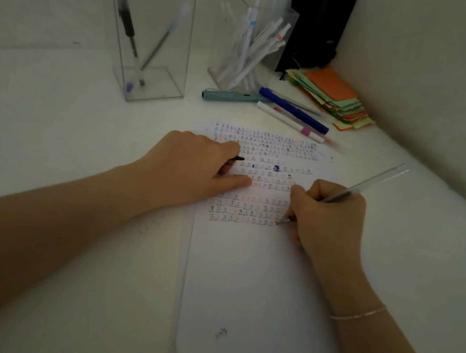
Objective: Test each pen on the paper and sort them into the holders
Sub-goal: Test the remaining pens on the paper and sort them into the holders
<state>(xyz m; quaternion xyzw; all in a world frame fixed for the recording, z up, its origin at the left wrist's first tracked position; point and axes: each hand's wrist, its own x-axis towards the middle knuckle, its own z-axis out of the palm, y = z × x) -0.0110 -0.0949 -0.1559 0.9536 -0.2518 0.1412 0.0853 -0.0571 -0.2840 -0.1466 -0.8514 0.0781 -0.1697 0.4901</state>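
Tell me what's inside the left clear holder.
The left clear holder holds two pens: a black pen and a grey, blue-tipped pen. Nothing inside is covered.

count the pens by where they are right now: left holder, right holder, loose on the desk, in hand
left holder: 2 pens
right holder: a bundle of white pens, too overlapped to count
loose on the desk: 4 pens, teal pen, blue pen, white pen, clear pen with a red tip
right hand: 1, the clear pen
total countable: 7
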